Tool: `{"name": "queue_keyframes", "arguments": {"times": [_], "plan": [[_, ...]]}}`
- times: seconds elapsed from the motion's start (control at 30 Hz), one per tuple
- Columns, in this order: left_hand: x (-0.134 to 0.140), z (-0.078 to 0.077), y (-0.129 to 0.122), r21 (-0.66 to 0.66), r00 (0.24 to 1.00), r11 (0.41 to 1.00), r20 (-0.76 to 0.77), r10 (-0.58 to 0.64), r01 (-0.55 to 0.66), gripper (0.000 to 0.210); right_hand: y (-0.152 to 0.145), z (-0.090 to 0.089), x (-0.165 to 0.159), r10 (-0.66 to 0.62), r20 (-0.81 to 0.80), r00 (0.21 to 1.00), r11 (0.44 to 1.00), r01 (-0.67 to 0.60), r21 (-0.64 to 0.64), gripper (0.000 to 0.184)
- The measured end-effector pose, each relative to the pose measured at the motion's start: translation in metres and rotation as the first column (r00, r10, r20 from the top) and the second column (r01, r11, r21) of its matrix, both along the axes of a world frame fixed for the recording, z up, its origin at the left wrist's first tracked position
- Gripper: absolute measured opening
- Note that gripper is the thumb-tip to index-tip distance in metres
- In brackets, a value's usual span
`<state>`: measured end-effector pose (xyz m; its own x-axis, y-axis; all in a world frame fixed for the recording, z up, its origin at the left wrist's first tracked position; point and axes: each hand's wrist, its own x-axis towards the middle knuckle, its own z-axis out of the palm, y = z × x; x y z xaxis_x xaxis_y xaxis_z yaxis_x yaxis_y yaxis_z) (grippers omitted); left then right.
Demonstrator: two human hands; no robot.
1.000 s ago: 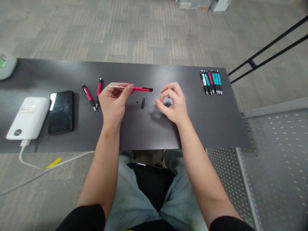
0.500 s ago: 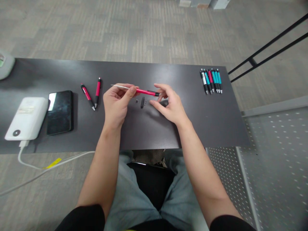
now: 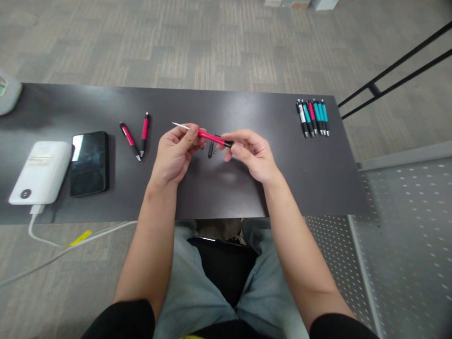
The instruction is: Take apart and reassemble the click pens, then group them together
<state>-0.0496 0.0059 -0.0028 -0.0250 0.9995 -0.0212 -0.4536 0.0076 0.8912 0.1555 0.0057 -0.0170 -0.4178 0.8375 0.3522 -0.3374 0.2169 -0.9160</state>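
Observation:
A red pen barrel (image 3: pixel 211 136) with a white refill (image 3: pixel 180 125) sticking out of its left end is held above the desk. My left hand (image 3: pixel 178 150) pinches it near the refill end between thumb and fingers. At the black right end of the barrel, my right hand (image 3: pixel 252 153) is closed with thumb and fingertips. Under the barrel a black pen grip (image 3: pixel 211 149) lies on the desk. Small parts beside the grip are partly hidden by the hands.
Two red pens (image 3: pixel 130 140) lie left of my hands. Further left are a black phone-like device (image 3: pixel 89 165) and a white power bank (image 3: pixel 40 172) with a cable (image 3: pixel 45 241). A row of several pens (image 3: pixel 312 117) lies near the right edge of the dark desk (image 3: pixel 303 183).
My right hand has closed from a spread pose onto the black end of the barrel. The left hand and barrel have shifted slightly right, and the barrel tilts more.

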Motion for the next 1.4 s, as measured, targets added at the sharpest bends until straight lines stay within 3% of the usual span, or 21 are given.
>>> {"name": "queue_keyframes", "arguments": {"times": [0.1,0.17,0.37,0.67,0.83,1.0,1.13,1.23,1.4], "plan": [[0.000,0.002,-0.001,-0.009,0.999,0.999,-0.009,-0.043,0.043,0.025,0.003,-0.002,0.001,0.183,-0.089,0.979,0.983,-0.181,0.031,0.028],[0.000,0.000,0.000,-0.013,0.999,0.999,-0.007,-0.052,0.052,0.027,0.004,-0.001,0.001,0.226,-0.104,0.969,0.974,-0.224,0.033,0.030],[-0.002,-0.010,0.004,0.008,0.997,0.998,-0.031,-0.064,0.065,0.032,0.002,0.002,0.004,0.182,-0.075,0.980,0.983,-0.182,0.006,0.038],[-0.006,-0.014,0.005,-0.003,0.993,1.000,-0.114,-0.021,0.021,0.032,0.003,-0.001,0.005,0.135,-0.056,0.989,0.990,-0.134,0.033,0.028],[-0.005,-0.012,0.005,0.018,0.997,1.000,-0.079,-0.012,0.014,0.033,0.006,-0.005,0.007,0.135,-0.045,0.990,0.990,-0.133,0.035,0.030],[0.001,-0.003,-0.001,0.175,0.972,0.979,-0.190,0.141,-0.108,0.033,0.007,-0.004,0.007,-0.047,0.147,0.988,0.998,0.041,0.041,0.036],[0.005,0.001,-0.006,0.288,0.947,0.957,-0.297,0.124,-0.035,0.028,0.005,0.003,0.005,-0.212,0.399,0.892,0.959,0.110,0.262,0.032],[0.006,0.000,-0.006,0.335,0.926,0.942,-0.349,0.142,-0.018,0.026,0.005,0.005,0.004,-0.276,0.441,0.854,0.923,0.107,0.370,0.022],[0.005,0.000,-0.005,0.445,0.931,0.894,-0.298,0.209,-0.058,0.022,0.006,0.004,0.007,-0.325,0.437,0.839,0.913,0.158,0.376,0.021]]}}
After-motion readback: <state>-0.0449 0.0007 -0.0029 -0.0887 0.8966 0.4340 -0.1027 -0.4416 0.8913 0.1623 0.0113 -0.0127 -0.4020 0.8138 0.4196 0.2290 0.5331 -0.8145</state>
